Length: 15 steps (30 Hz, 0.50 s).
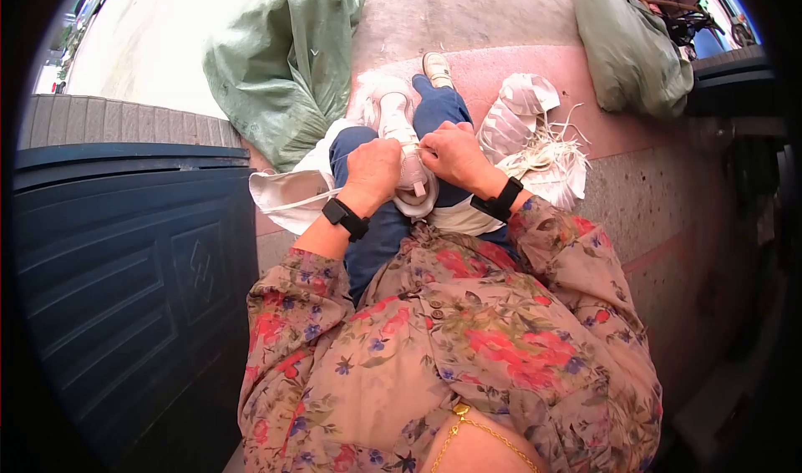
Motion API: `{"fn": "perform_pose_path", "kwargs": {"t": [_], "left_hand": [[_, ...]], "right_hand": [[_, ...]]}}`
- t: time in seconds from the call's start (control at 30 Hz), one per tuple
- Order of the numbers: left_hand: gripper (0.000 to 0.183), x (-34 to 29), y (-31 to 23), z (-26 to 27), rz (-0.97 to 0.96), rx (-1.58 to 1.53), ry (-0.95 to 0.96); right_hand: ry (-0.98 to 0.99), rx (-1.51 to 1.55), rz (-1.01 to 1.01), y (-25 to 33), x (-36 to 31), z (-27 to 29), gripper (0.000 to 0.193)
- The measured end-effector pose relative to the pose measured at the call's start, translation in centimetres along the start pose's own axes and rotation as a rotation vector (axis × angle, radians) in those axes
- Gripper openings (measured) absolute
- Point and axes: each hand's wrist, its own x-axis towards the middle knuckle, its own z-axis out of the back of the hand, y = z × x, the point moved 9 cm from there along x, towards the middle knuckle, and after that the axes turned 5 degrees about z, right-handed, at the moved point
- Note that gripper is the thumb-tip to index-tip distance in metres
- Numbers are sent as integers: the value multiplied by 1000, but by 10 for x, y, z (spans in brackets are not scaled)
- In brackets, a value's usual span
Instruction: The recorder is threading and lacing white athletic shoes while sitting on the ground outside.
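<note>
A white shoe (394, 115) with pale pink parts lies lengthwise between my thighs, its opening toward me. My left hand (373, 170) is closed at the shoe's left side, fingers curled against its upper edge. From the right, my right hand (458, 154) pinches at the lacing area, where a thin pale shoelace seems to run between the hands. The fingertips are partly hidden. Right of my leg lies a loose bunch of whitish laces (561, 149) on a white bundle. Beside it are more white, strappy pieces (511, 115), which look like shoes.
A big green sack (288, 63) stands ahead on the left, with white cloth (288, 195) below it. Another green sack (631, 51) is at the far right. A dark blue metal door panel (134, 281) rises close on my left. Pinkish paving (518, 59) lies ahead.
</note>
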Motion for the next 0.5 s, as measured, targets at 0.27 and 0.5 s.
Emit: {"fn": "perform_pose_path", "kwargs": {"t": [0.27,0.5], "left_hand": [[18,-11,48,-15,264,-804,-150],[21,3,33,12,-6,-673,-43]], "right_hand": [[-53,-75,25,3,-11,14,13],[-78,-33,-5,-4,-15,12,18]]}}
